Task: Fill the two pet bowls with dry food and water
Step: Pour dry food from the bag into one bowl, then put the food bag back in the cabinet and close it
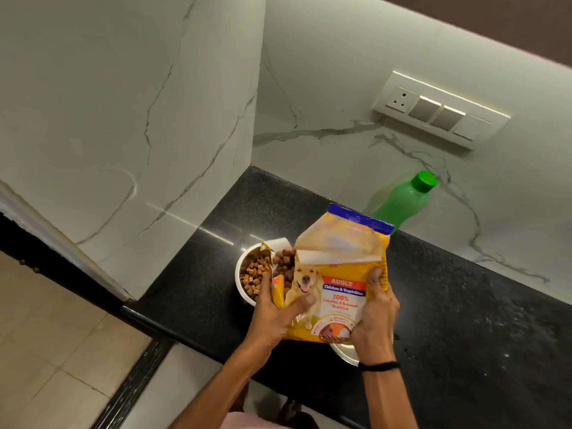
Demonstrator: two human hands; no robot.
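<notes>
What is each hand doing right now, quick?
Left hand: fingers gripping the dog food bag beside its torn-open mouth.
Right hand: gripping the same bag's right edge.

Soft, even indoor light with a faint green cast is bright on the pale wall (93, 88) and dim on the black counter (464, 305), where shadows barely show. Thin glare streaks cross the wall low down and the counter's far end, a bright line runs along the top of the switch plate (442, 109), and the bottle (402, 205) throws a pale green reflection on the wall. The wide lens tilts and bows straight edges, and the fine print on the bag (337, 292) is smeared.
</notes>
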